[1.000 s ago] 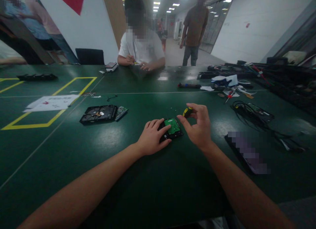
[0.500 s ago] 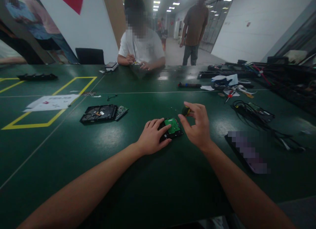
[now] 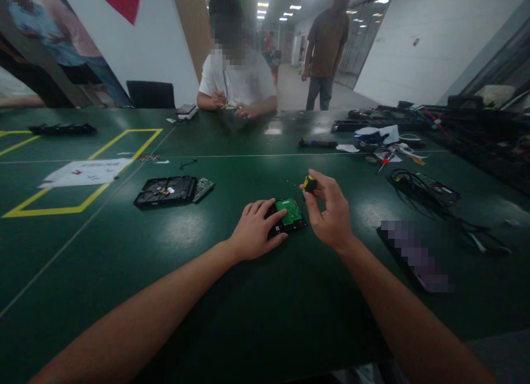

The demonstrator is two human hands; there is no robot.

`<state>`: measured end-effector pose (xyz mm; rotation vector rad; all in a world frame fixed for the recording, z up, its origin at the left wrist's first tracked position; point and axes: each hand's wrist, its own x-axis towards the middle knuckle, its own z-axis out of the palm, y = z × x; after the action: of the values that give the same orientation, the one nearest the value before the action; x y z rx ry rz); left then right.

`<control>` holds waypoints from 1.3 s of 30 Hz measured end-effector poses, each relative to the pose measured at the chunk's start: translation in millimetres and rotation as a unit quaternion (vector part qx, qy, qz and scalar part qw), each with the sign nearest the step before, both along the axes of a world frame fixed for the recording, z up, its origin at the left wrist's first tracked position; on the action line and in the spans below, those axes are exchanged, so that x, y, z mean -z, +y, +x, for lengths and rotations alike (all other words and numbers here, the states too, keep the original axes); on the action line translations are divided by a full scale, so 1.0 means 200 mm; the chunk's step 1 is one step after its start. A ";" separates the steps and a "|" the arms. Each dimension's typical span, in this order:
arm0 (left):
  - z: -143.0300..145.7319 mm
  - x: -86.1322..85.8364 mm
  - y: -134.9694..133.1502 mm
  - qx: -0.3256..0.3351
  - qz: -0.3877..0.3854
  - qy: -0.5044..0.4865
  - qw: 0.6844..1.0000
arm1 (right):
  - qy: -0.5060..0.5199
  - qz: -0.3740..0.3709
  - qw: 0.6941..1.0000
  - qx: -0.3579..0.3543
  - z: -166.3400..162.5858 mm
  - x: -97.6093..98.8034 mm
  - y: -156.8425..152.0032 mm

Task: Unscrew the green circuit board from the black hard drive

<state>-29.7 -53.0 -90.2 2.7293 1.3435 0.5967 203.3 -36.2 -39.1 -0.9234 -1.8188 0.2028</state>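
Observation:
A black hard drive [image 3: 296, 225] with a green circuit board [image 3: 289, 212] facing up lies on the table in front of me. My left hand [image 3: 260, 228] grips it from the left, thumb along the near edge and fingers spread over the far side and the board. Above the drive's right edge, my right hand [image 3: 329, 210] is closed around a small screwdriver [image 3: 308, 184] with a yellow and black handle. Its thin shaft points down toward the drive; the tip is too small to make out. Several tiny screws [image 3: 291, 182] lie just beyond the drive.
Another hard drive [image 3: 165, 191] with a loose circuit board [image 3: 203, 190] lies left, near a paper sheet [image 3: 89, 171]. To the right are a phone-like blurred object [image 3: 414, 257], black cables [image 3: 439, 204], and a dark cylindrical tool [image 3: 318, 143]. A person [image 3: 237, 80] sits across the table.
The screwdriver handle in my right hand has turned, showing more yellow, and the fingers have shifted slightly. My left hand and the hard drive look unmoved.

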 end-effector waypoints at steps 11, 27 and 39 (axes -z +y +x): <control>0.00 0.01 0.00 -0.005 0.002 0.000 1.000 | 0.002 0.019 1.000 0.024 0.01 0.00 0.01; 0.00 0.00 0.00 -0.002 0.000 -0.004 1.000 | 0.004 0.017 1.000 -0.003 0.00 0.00 0.00; 0.00 0.02 0.00 -0.002 -0.002 -0.009 1.000 | 0.019 -0.002 1.000 -0.014 0.01 0.02 0.01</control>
<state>-30.4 -52.3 -93.3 2.7117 1.3437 0.6167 204.7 -34.2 -42.4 -0.8912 -1.7973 0.2404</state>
